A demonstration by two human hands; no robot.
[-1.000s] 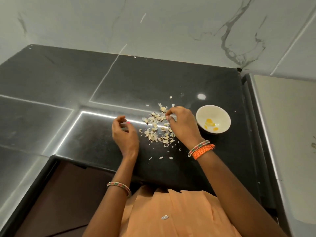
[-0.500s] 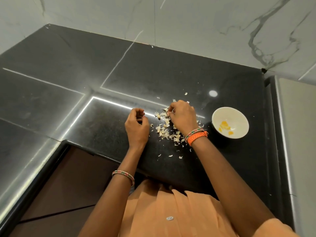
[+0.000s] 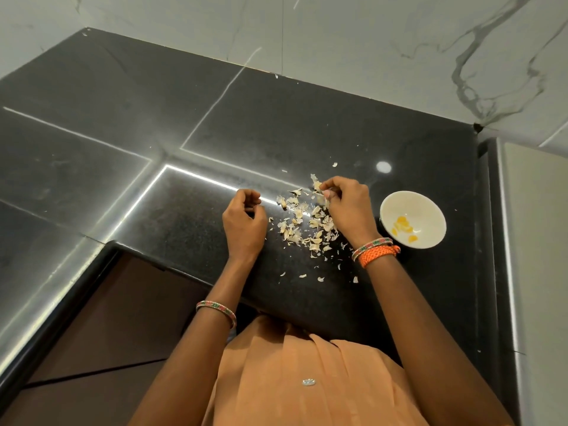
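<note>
Though pale, papery curled peels (image 3: 315, 223)

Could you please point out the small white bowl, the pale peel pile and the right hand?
Small round white ceramic bowl (image 3: 425, 207), head view: bare inner wall.
Pile of pale papery peels (image 3: 314, 223), head view: middle of heap.
Right hand (image 3: 349, 207), head view: back of hand.

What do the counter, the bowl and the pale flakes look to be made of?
The counter: polished black stone, probably granite, going by its fine speckle and mirror-like reflections of light strips. The bowl: glazed white ceramic, possibly melamine, with a smooth, glossy, opaque wall. The flakes: thin, dry, papery skins, likely garlic peel, being pale and curled with ragged edges.
</note>
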